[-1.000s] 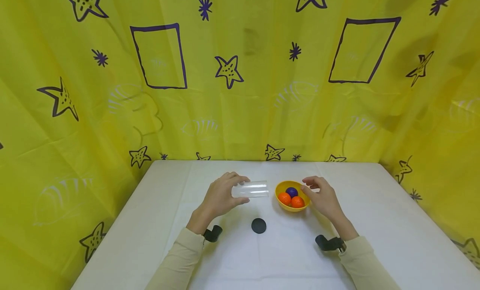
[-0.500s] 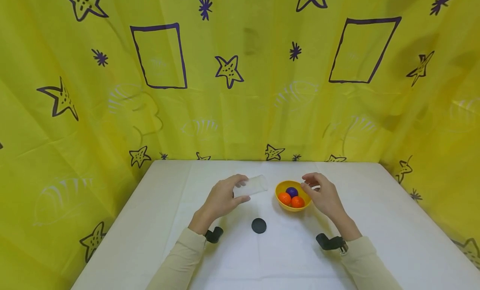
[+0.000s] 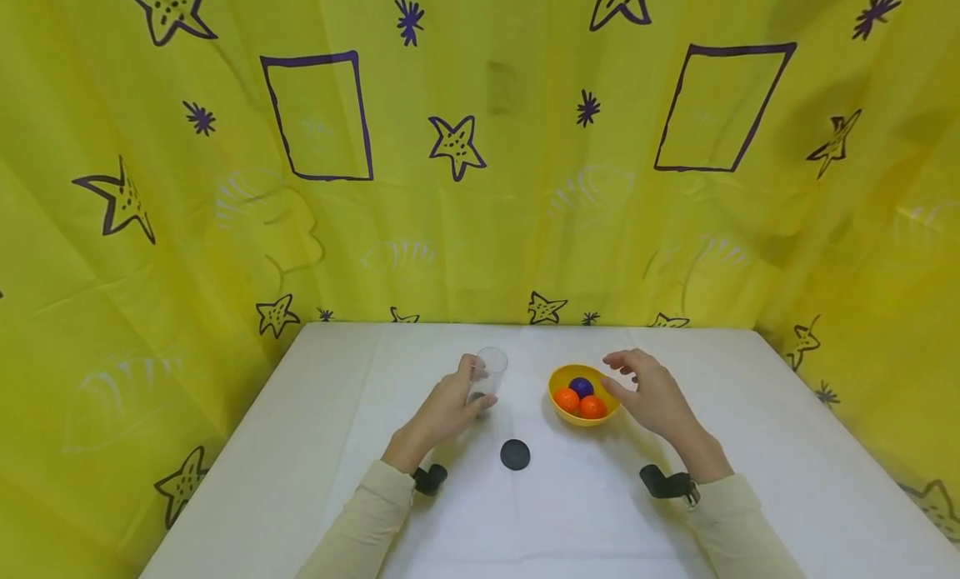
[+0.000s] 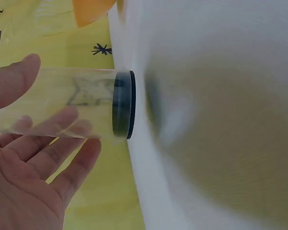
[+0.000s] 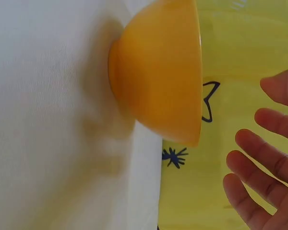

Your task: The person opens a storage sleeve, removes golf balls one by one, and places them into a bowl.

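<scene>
My left hand (image 3: 444, 408) grips a clear cylinder (image 3: 491, 365) around its side, thumb on one side and fingers on the other. The cylinder stands nearly upright, its open rim up. A black cap (image 4: 125, 104) closes its lower end, close above the white tabletop in the left wrist view. Beside the yellow bowl (image 3: 583, 422) hovers my right hand (image 3: 662, 402), fingers loosely bent and holding nothing. Inside the bowl lie two orange balls (image 3: 593, 407) and one purple ball (image 3: 581, 386). A flat black disc (image 3: 515, 455) lies nearer to me, between the hands.
The white-covered table (image 3: 585, 512) meets a yellow patterned curtain (image 3: 480, 229) at its back and sides. Black camera mounts sit on the left wrist (image 3: 431, 480) and the right wrist (image 3: 667, 482).
My left hand has turned the cylinder from lying sideways, pointing toward the bowl, to nearly upright, and shifted it slightly left. My right hand has barely moved; the bowl, balls and disc stay put.
</scene>
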The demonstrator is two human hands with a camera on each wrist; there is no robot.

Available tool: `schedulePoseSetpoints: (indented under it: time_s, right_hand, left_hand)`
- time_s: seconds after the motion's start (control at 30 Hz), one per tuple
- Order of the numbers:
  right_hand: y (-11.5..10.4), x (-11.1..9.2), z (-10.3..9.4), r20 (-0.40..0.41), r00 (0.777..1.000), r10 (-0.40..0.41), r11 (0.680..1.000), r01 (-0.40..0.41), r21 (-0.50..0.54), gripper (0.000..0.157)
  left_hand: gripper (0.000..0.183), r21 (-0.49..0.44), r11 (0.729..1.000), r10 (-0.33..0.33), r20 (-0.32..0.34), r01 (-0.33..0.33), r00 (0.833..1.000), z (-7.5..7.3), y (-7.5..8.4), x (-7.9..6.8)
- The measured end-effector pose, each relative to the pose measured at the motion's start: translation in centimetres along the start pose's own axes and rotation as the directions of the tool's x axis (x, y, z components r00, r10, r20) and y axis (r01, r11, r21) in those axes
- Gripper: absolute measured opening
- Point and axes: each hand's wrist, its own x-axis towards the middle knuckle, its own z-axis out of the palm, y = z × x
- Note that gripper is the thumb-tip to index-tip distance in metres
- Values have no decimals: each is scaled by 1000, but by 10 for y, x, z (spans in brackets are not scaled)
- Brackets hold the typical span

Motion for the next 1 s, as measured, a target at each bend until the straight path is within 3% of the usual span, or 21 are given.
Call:
schedulePoseSetpoints:
  time_s: [0.23,0.5,0.67,0.83,1.0]
  right_hand:
    - [18,-3,-4,-9,1000,-2,993,1,-117,49]
    - [25,-3,-15,-40,999,8,992,-13,-126,57]
    - [27,-4,-21,-33,999,31,992,-35,-118,62]
    - [26,-3,-25,-37,998,47,993,-51,-103,62]
    - [26,-1,-27,-43,998,38,995,-42,-87,61]
  left_hand:
    - [47,-1,999,-38,14,38,999,7,-9,-1]
    - [47,-17,998,-67,2,67,998,5,-12,0]
    - [48,-8,993,-119,37,120,992,2,-18,-2]
    - [59,62,987,-151,92,145,984,-6,-24,-6]
    - [72,197,958,-239,148,209,960,-26,-24,-13]
